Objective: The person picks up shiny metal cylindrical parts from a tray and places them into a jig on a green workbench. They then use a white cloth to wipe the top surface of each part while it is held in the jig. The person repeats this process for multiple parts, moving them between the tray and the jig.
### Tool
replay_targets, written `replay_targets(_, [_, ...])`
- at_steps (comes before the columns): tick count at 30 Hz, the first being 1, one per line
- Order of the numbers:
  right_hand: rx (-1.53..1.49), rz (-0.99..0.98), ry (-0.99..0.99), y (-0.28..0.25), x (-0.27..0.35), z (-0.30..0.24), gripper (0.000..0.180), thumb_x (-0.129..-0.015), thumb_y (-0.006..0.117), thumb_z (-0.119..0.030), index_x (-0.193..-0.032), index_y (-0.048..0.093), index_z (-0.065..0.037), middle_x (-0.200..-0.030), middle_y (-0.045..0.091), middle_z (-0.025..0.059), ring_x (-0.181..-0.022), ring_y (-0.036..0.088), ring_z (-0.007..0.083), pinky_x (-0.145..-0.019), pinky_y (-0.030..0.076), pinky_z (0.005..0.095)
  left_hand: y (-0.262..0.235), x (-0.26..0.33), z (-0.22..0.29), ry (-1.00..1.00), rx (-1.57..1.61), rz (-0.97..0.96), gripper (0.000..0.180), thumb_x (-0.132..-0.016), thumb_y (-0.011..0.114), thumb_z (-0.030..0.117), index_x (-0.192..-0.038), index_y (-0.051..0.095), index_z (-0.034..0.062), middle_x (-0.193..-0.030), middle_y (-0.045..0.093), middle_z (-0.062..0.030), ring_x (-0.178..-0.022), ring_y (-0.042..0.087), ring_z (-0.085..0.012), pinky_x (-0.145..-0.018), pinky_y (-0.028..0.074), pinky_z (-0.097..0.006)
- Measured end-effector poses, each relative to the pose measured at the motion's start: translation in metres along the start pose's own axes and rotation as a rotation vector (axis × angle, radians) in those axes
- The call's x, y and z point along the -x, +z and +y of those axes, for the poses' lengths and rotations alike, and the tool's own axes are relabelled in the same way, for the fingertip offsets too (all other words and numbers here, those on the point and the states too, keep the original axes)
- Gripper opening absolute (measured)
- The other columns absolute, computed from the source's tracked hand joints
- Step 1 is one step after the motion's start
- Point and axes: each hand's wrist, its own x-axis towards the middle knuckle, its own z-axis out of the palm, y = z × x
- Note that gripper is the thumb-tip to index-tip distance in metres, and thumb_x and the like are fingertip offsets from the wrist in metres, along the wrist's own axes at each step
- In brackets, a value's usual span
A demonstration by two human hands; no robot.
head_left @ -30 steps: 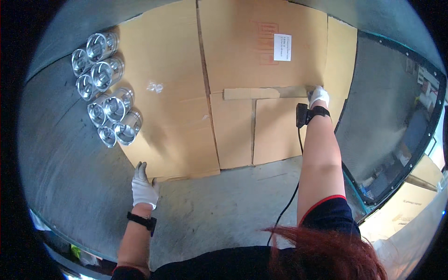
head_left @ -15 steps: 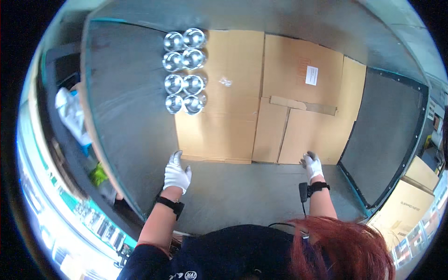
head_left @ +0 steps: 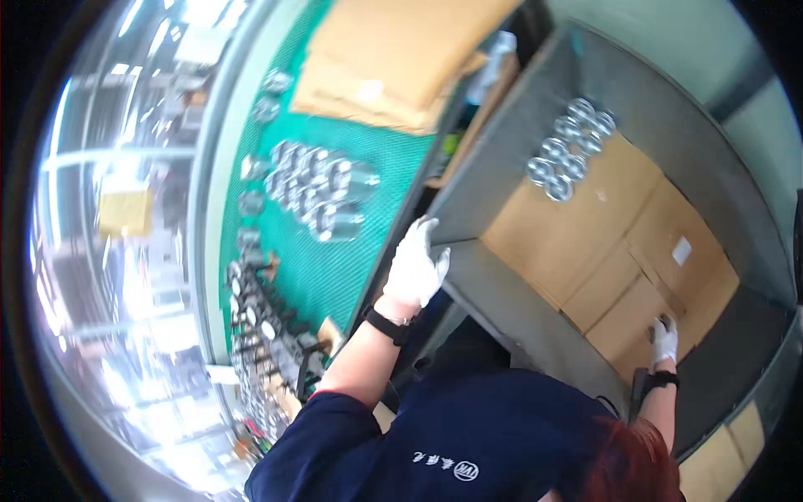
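Observation:
My left hand point(head_left: 416, 266), in a white glove with a dark wristband, rests with fingers spread on the near corner rim of a large grey bin point(head_left: 493, 276). My right hand point(head_left: 664, 339), also gloved, lies on the near edge of the brown cardboard sheets point(head_left: 585, 243) that line the bin's bottom. Several shiny round metal parts point(head_left: 569, 146) stand in two rows on the cardboard at the bin's far corner. Neither hand holds anything.
Left of the bin stands a table with a green mat point(head_left: 335, 251) that carries several metal parts point(head_left: 314, 188) and a row of dark parts point(head_left: 259, 326) along its near edge. Flat cardboard sheets point(head_left: 401, 58) lie stacked at its far end.
The view has swung left, so the green table now shows. My left hand has moved from the bin's floor to its corner rim. My right hand stays on the cardboard's near edge.

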Motion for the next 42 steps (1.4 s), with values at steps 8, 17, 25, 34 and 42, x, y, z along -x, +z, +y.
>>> replay_targets(8, [0.556, -0.281, -0.737, 0.166, 0.068, -0.223, 0.038, -0.093, 0.067, -0.011, -0.129, 0.059, 0.002, -0.122, 0.066, 0.0197, -0.099, 0.07, 0.027, -0.089, 0.056, 0.0341, -0.139, -0.051, -0.236, -0.536, -0.012, 0.316, 0.059, -0.087, 0.073, 0.032, -0.135, 0.055, 0.0017, -0.131, 0.062, -0.0259, -0.122, 0.059, -0.0414, -0.105, 0.047, -0.045])
replay_targets(17, [0.841, -1.044, -1.467, 0.581, 0.297, -0.418, 0.055, -0.09, 0.07, -0.013, -0.143, 0.053, -0.017, -0.137, 0.052, 0.0254, -0.109, 0.064, 0.0417, -0.092, 0.055, 0.0457, -0.147, -0.156, -0.379, -0.84, 0.189, -0.086, 0.111, -0.079, 0.078, 0.06, -0.161, 0.023, 0.0072, -0.149, 0.054, -0.0193, -0.136, 0.053, -0.029, -0.112, 0.042, -0.036])
replay_targets(25, [1.595, -0.878, -1.01, 0.731, 0.316, -0.372, 0.051, -0.096, 0.055, -0.025, -0.141, 0.047, -0.002, -0.121, 0.063, 0.0277, -0.106, 0.069, 0.0388, -0.09, 0.055, 0.0448, -0.148, -0.179, -0.381, -1.025, 0.125, -0.246, 0.126, -0.07, 0.079, 0.059, -0.164, 0.011, 0.0082, -0.163, 0.032, -0.0227, -0.147, 0.039, -0.0354, -0.119, 0.037, -0.04])
replay_targets(34, [1.404, -0.788, -1.102, 0.703, 0.321, -0.369, 0.023, -0.097, 0.055, -0.018, -0.115, 0.067, -0.012, -0.119, 0.057, 0.0245, -0.102, 0.067, 0.0393, -0.086, 0.056, 0.0466, -0.135, -0.187, -0.381, -1.059, 0.08, -0.106, 0.099, -0.075, 0.076, 0.041, -0.156, 0.035, 0.0035, -0.146, 0.055, -0.023, -0.133, 0.057, -0.0341, -0.111, 0.046, -0.039])
replay_targets(42, [1.22, -0.902, -1.021, 0.507, 0.316, -0.403, 0.047, -0.082, 0.07, -0.016, -0.129, 0.063, -0.01, -0.115, 0.06, 0.0263, -0.102, 0.065, 0.0413, -0.088, 0.054, 0.0475, -0.13, -0.167, -0.376, -0.82, 0.115, -0.172, 0.113, -0.07, 0.089, 0.036, -0.156, 0.026, -0.0048, -0.15, 0.052, -0.0187, -0.13, 0.058, -0.0265, -0.108, 0.045, -0.032])
